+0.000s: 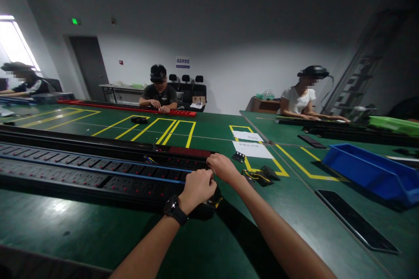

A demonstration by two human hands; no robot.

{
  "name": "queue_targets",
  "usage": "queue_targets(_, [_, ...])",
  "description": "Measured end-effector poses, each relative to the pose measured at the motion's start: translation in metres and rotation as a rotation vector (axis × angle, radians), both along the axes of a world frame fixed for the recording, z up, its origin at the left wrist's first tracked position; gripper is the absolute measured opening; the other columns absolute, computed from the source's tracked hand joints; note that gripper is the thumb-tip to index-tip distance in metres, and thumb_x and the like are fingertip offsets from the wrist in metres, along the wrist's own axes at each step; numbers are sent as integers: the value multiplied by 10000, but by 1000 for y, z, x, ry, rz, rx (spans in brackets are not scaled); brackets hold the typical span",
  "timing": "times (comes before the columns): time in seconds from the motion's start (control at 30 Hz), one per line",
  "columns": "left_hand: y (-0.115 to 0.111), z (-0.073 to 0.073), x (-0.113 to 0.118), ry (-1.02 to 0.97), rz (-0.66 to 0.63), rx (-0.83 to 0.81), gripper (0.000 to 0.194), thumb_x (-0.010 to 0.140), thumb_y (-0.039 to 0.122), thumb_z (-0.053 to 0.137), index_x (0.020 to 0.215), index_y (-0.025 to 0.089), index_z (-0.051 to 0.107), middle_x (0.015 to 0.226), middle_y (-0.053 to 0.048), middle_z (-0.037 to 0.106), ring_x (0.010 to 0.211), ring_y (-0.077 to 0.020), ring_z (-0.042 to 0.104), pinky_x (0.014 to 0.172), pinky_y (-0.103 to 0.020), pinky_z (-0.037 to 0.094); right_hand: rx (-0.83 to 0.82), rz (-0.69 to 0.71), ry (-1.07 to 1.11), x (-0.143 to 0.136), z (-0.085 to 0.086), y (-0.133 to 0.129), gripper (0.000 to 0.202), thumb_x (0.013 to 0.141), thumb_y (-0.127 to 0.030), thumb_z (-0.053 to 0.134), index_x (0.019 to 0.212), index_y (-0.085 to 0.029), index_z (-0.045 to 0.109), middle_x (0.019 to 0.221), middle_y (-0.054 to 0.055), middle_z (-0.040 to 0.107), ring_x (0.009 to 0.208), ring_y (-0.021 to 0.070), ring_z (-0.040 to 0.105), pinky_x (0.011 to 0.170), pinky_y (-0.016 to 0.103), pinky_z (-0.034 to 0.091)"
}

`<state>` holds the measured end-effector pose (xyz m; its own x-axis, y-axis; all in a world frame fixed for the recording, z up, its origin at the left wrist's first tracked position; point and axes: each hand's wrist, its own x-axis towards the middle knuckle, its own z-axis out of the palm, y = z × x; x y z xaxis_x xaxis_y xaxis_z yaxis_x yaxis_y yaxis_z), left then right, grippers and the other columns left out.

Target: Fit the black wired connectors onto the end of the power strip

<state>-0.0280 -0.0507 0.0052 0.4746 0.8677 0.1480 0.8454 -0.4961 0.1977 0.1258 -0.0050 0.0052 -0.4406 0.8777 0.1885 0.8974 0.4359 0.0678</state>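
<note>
Long black power strips [131, 183] with rows of sockets and small red switches lie side by side on the green table, with blue edging along them. At their right end my left hand [198, 187], a black watch on its wrist, is closed with its fingers curled over the strip end. My right hand [224, 168] meets it there, its fingertips pinched together against the same end. Whatever sits between the fingers of either hand is hidden. Yellow wires [218, 202] stick out below my left hand. Coloured wires [149, 159] show further left between the strips.
Right of my hands lie a black part with yellow wires [258, 176], a small black piece [239, 157] and paper sheets [252, 149]. Further right are a blue bin [366, 172] and a dark phone-like slab [356, 220]. Across the table a person [159, 91] works at a red strip [183, 112].
</note>
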Motion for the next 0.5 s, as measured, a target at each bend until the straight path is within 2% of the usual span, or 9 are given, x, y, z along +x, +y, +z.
queue_targets(0.13, [-1,1,1,20,20,-1,213,910,286,478,936,205,673,981,-84,738,940,-248,714,801,-329,529,47,97,63,-3,-8,1,146,936,-125,554,997,-152,684,987,101,678,939,217,600,820,302,438])
queue_targets(0.27, [0,0,2,31,35,4,215,907,291,485,949,203,677,965,-85,738,933,-253,719,792,-334,535,154,103,438,-3,-16,8,156,965,-151,547,1021,-164,692,994,89,691,962,202,617,858,300,457])
queue_targets(0.37, [1,-2,2,8,20,4,200,887,282,499,940,213,680,956,-78,744,929,-258,718,790,-339,535,181,61,749,6,-14,12,142,950,-193,577,1012,-182,705,933,56,708,848,177,635,783,286,478])
queue_targets(0.5, [2,-4,1,-20,7,9,199,888,281,494,949,228,677,963,-70,747,920,-245,714,802,-332,525,98,13,899,33,-9,-5,171,918,-307,613,982,-195,726,801,22,697,716,167,618,681,283,473])
